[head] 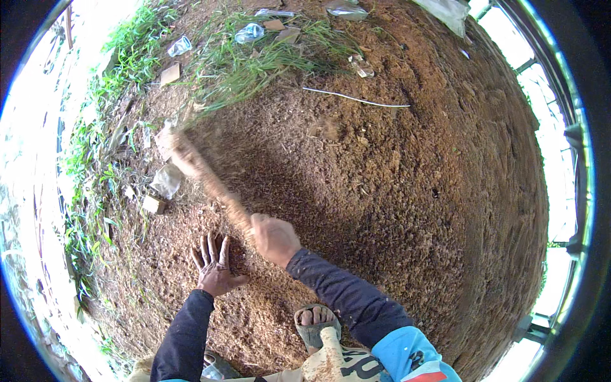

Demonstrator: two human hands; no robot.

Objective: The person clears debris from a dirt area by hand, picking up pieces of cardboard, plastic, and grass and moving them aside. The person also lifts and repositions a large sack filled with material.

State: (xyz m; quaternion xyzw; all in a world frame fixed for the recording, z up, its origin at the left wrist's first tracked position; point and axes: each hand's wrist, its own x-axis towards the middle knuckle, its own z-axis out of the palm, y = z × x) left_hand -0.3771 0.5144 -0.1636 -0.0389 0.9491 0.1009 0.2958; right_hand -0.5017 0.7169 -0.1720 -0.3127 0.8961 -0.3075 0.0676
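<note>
My right hand (275,238) is closed around the near end of a wooden tool handle (219,191), which slants up and left over the soil. Motion blurs the tool, and its pale head (167,138) at the far end is too smeared to tell its exact kind. Lower left, my left hand (217,270) has its fingers spread, palm down on or just over the loose reddish-brown soil (363,200). It holds nothing and is apart from the handle. Darker soil lies in a shallow dip beyond my right hand.
My sandalled foot (317,322) is on the soil below my right forearm. A small block (153,204) and a crumpled plastic bag (167,180) lie left. Grass (281,52), plastic cups (249,33) and a thin white strip (355,97) are farther off. Metal framing (575,138) borders the right.
</note>
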